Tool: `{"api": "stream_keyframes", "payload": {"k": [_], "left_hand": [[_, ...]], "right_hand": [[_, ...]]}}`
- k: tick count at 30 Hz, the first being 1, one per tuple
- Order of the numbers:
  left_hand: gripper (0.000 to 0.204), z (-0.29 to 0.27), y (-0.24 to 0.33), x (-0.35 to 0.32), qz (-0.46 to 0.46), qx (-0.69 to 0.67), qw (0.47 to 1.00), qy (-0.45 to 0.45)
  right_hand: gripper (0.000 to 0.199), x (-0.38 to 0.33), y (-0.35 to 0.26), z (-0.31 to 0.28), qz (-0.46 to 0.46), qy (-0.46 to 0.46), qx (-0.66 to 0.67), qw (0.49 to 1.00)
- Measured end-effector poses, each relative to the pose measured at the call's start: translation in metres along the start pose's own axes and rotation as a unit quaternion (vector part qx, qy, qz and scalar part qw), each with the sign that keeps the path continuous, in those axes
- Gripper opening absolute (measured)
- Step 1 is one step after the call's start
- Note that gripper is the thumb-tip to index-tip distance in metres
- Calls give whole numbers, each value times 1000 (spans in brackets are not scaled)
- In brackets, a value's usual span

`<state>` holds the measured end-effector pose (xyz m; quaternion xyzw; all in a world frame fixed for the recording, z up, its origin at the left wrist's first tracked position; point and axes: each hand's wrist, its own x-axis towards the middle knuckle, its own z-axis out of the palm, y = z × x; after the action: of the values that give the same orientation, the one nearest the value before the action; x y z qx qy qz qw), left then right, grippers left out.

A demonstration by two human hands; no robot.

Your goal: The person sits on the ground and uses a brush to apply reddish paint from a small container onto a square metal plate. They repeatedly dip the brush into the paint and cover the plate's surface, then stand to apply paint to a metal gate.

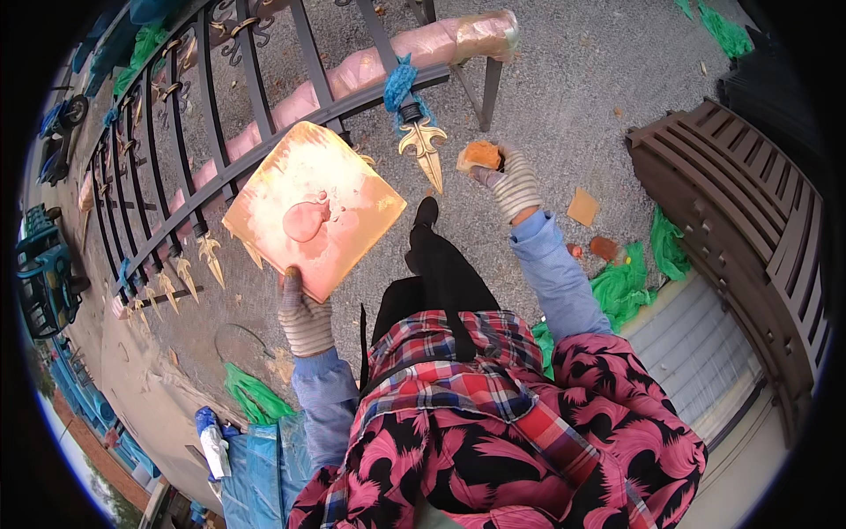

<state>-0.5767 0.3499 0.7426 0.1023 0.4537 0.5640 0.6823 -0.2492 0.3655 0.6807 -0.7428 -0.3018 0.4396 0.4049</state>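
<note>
My left hand (pixel 305 319), in a striped knit glove, is closed on the near corner of a square board (pixel 361 212). Wet pinkish-gold paint coats the board, with a small puddle (pixel 304 220) in its middle. Between the fingers of my right hand (pixel 514 183), gloved alike, is an orange sponge (pixel 482 156). Just left of it, apart from the sponge, a gold spear-shaped finial (pixel 423 152) points toward me from a black metal fence panel (pixel 249 66). Blue netting (pixel 401 85) is tied around the bar above that finial. The board hides part of the panel's lower rail.
The panel rests on a pink wrapped support beam (pixel 397 51) with metal legs (pixel 487 93). Brown slatted metal panels (pixel 731 194) are stacked at right. Green plastic scraps (pixel 621 291) and a tan square (pixel 582 207) lie on the ground. Parked vehicles (pixel 48 273) stand far left.
</note>
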Motion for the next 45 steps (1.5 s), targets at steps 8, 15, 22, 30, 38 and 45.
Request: {"api": "stream_keyframes", "payload": {"k": [8,15,22,30,38,45], "left_hand": [[53,10,2,43,-8,-10,999,37],[52,2,17,70,-30,10,998,46],[51,-7,28,110,-74,16,997,18],[51,-5,49,144,-134,63,988,-42],[41,-18,60,171,-179,93,975,-97],[37,-16,58,182,-218,94,964,-123]], "right_hand": [[47,63,1,57,-170,-21,-256,951],[36,18,27,58,-134,-136,-439,878],[37,24,-10,63,-135,15,-312,940],[33,-11,39,77,-78,-25,-415,906],[37,1,0,89,-40,171,-351,920],[43,-35,33,75,59,255,-334,906]]}}
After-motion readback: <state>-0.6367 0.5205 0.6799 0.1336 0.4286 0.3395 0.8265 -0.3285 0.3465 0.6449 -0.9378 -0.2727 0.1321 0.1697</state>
